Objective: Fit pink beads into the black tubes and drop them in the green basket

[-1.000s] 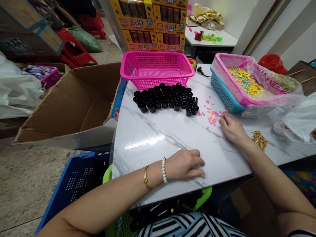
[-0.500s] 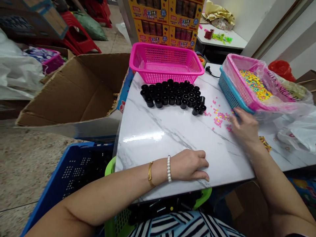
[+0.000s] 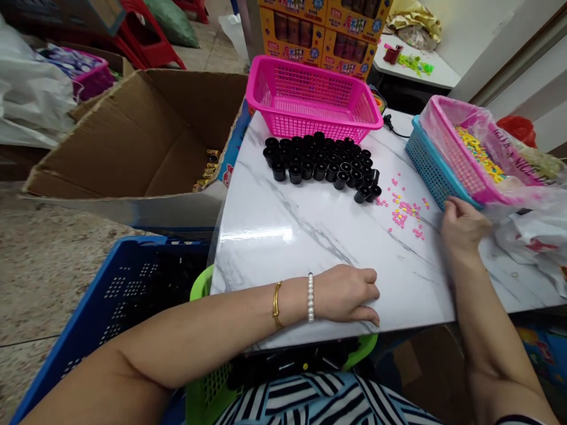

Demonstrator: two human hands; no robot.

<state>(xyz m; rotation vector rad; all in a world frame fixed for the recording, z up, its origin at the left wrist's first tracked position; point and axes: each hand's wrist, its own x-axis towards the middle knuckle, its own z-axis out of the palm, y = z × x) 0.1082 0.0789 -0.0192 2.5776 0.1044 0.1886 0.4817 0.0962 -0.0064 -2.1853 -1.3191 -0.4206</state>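
Note:
My left hand (image 3: 349, 293) rests palm down on the white marble table (image 3: 310, 236) near its front edge, fingers loosely curled, holding nothing. My right hand (image 3: 463, 227) lies on the table right of a scatter of small pink and yellow beads (image 3: 405, 211), its fingers bent against the corner of the blue basket (image 3: 427, 171); whether they hold a bead is hidden. A cluster of several black cups (image 3: 323, 164) stands at the table's far side.
An empty pink basket (image 3: 312, 100) stands behind the cups. The blue basket carries a pink, plastic-lined basket of coloured beads (image 3: 481, 154). An open cardboard box (image 3: 133, 141) sits to the left, a blue crate (image 3: 110, 307) and a green basket (image 3: 212, 383) below the table.
My right hand slid right from the loose beads to the blue basket's corner. The view shifted left and down. My left hand stayed put.

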